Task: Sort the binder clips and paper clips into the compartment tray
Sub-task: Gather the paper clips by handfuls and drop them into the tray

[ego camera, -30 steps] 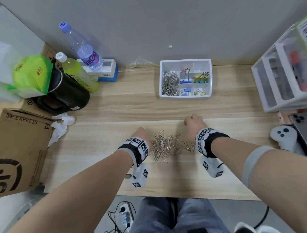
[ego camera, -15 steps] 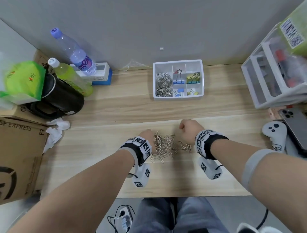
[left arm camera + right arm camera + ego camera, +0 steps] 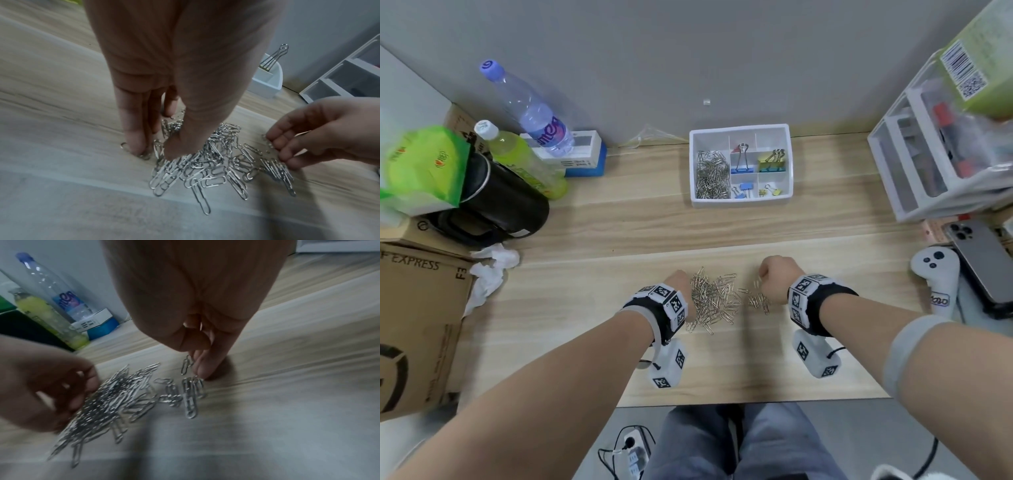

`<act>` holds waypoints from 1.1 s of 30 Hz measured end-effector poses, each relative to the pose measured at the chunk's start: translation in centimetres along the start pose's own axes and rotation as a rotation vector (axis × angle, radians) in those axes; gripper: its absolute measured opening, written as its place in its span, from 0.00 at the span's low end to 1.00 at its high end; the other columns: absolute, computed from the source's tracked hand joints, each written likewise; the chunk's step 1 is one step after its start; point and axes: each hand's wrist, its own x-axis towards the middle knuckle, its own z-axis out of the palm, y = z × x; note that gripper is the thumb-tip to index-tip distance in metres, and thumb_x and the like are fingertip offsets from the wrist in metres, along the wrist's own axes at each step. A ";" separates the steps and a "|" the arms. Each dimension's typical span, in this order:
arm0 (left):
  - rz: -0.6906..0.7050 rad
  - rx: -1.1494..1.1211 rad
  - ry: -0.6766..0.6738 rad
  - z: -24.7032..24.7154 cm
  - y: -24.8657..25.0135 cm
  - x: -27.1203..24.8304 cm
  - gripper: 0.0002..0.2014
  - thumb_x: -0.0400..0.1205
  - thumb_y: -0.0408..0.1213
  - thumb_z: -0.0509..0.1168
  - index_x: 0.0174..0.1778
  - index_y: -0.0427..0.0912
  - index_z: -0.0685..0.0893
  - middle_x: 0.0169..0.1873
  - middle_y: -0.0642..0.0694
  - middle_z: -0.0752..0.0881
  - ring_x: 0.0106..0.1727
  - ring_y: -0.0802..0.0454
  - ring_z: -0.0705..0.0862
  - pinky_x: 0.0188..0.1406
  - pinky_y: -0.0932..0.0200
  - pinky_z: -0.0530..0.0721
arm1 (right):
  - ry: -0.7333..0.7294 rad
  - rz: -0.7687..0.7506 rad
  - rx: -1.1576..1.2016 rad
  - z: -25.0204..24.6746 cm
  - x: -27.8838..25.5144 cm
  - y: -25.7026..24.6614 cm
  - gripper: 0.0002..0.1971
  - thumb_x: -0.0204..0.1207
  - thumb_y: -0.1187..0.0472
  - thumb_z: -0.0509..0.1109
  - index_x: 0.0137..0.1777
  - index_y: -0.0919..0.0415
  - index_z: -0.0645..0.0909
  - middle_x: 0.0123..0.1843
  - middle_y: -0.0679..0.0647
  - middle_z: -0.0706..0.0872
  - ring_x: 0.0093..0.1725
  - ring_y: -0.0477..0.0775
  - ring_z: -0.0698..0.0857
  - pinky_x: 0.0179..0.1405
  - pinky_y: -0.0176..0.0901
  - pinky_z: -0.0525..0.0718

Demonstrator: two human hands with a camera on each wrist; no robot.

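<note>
On the desk (image 3: 592, 240), short of the tray (image 3: 740, 202), the left hand (image 3: 678, 279) presses straight fingers into the clips (image 3: 714, 298) while the right hand (image 3: 777, 277) pinches one clip (image 3: 186, 364).

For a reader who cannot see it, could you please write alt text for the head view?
Two hands, left hand and right hand, flank a pile of silver paper clips on a wooden desk. Farther back stands a white compartment tray holding paper clips and coloured binder clips.
</note>
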 end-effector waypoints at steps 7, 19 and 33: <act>-0.004 0.024 0.047 -0.3 0.0 -0.6 0.20 0.74 0.33 0.73 0.55 0.38 0.70 0.35 0.47 0.76 0.36 0.51 0.79 0.32 0.63 0.81 | 0.011 -0.145 0.042 0.2 -0.2 0.6 0.23 0.67 0.54 0.79 0.62 0.54 0.81 0.57 0.50 0.83 0.55 0.54 0.83 0.58 0.44 0.83; 0.014 0.064 -0.088 0.9 0.3 -0.7 0.30 0.71 0.49 0.79 0.62 0.32 0.83 0.57 0.42 0.88 0.56 0.46 0.89 0.56 0.53 0.87 | -0.105 -0.272 -0.159 1.7 -1.0 0.3 0.31 0.64 0.67 0.76 0.68 0.57 0.71 0.52 0.55 0.83 0.50 0.57 0.84 0.49 0.48 0.86; 0.028 -0.158 0.251 2.2 -1.5 -0.7 0.47 0.59 0.35 0.84 0.68 0.34 0.63 0.50 0.38 0.81 0.51 0.39 0.85 0.48 0.51 0.84 | 0.018 -0.369 -0.170 2.4 -0.2 -0.8 0.53 0.47 0.55 0.84 0.75 0.55 0.65 0.66 0.55 0.66 0.65 0.57 0.73 0.65 0.48 0.81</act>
